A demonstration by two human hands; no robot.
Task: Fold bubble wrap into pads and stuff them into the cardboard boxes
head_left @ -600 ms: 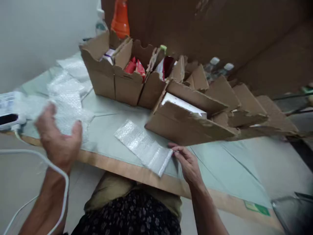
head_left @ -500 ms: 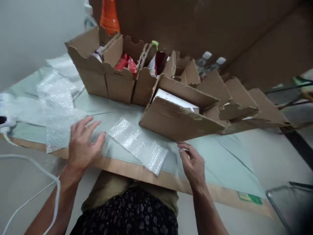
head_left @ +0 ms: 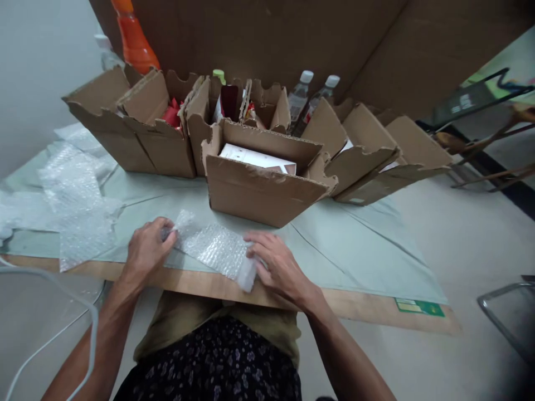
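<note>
A strip of clear bubble wrap (head_left: 211,248) lies at the near edge of the table (head_left: 359,250). My left hand (head_left: 146,250) is closed on the strip's left end, lifting it a little. My right hand (head_left: 278,267) grips its right end, fingers curled over the folded edge. Just behind the strip stands an open cardboard box (head_left: 259,192) with a white flat box (head_left: 257,157) inside.
A row of open cardboard boxes (head_left: 137,133) with red and white packets runs along the back. More flattened boxes (head_left: 376,156) sit to the right. Loose bubble wrap sheets (head_left: 75,200) lie left. Two water bottles (head_left: 309,97) and an orange bottle (head_left: 134,39) stand behind. A white cable (head_left: 50,289) hangs left.
My left hand came in from the loose sheets on the left and closed on the strip's left end. My right hand moved onto its right end. The view swung right.
</note>
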